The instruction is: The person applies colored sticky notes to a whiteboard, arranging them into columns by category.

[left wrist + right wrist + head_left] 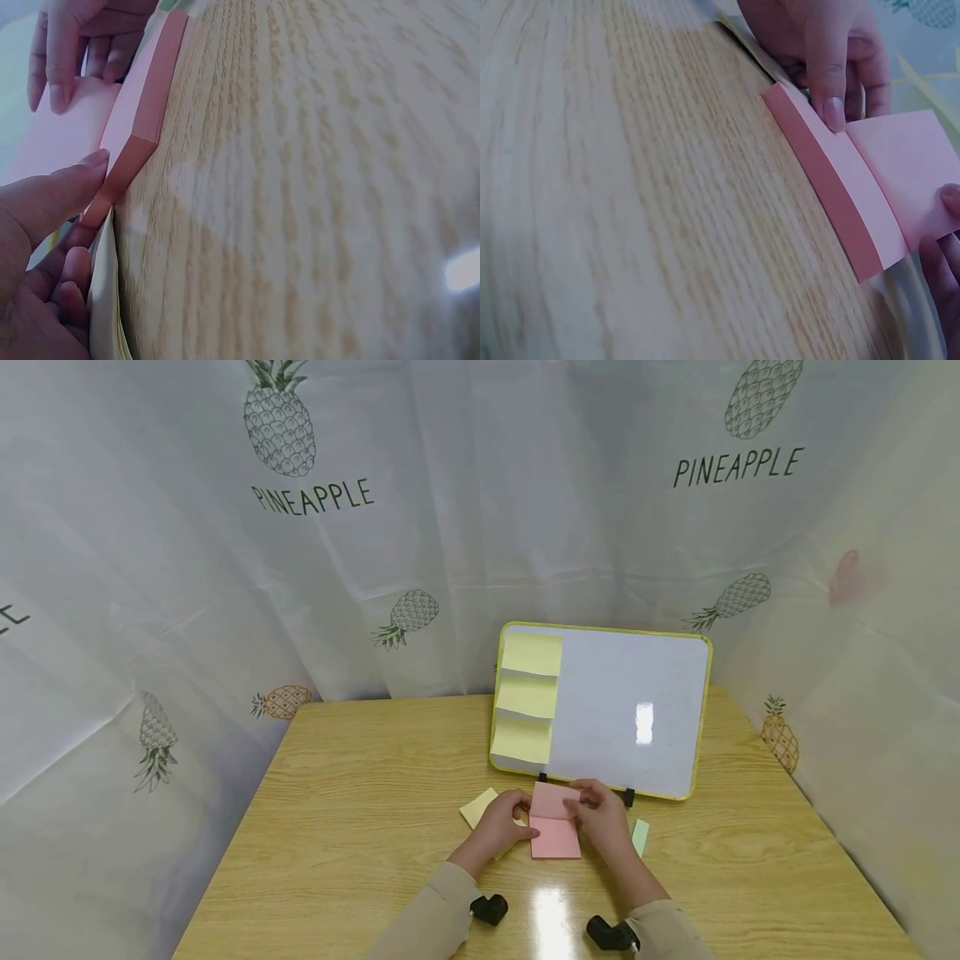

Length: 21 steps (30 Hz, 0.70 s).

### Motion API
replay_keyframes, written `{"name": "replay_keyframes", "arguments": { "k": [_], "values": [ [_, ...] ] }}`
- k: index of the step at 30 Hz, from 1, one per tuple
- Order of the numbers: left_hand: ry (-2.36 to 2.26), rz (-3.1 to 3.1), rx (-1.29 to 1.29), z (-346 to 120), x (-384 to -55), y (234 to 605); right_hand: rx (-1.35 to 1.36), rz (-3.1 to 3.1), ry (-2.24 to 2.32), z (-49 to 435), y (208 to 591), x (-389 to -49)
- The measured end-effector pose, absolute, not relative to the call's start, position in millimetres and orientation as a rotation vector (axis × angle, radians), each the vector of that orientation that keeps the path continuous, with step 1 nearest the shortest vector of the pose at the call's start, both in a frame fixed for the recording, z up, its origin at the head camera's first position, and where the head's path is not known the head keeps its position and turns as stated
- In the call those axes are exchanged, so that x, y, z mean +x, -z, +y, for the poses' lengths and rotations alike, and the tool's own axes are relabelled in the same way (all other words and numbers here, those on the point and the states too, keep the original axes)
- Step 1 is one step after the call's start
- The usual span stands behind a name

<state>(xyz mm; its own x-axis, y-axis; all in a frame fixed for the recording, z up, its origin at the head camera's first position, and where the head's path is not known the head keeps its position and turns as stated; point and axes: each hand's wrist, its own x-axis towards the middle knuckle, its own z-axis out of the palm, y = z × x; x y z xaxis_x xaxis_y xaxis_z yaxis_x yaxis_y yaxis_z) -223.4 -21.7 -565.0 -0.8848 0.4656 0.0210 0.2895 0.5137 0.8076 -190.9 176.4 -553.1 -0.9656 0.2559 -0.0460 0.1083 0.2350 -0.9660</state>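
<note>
Pink pad [555, 842] on table [360, 793], before whiteboard [626, 702]; top sheet [551, 800] lifted. Left hand [501, 823] clamped on pad's left edge, thumb above. Right hand [604, 820] pinches top sheet. Yellow pad [477, 807] beside left hand.

The pink pad [555, 843] looks like matt paper, its cut edge smooth, and its lifted sheet [548, 802] is thin, matt paper too. At 9 o'clock from it, the yellow pad [476, 807] also appears to be paper. The table [360, 793] shows wood grain under a glossy coat, glaring at 6 o'clock. At 1 o'clock, the whiteboard [622, 693] is smooth and shiny, bearing matt paper notes [525, 697]. The sleeves [431, 914] are matt cloth; the creased curtain [480, 527] has a faint sheen.
</note>
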Motion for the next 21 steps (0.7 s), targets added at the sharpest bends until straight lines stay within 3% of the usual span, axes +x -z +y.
{"name": "replay_keyframes", "arguments": {
  "k": [21],
  "values": [
    [-1.354,2.541,0.633,-19.4,-223.5,567.5,-0.356,-2.243,-1.911,183.4,555.9,-195.6]
  ]
}}
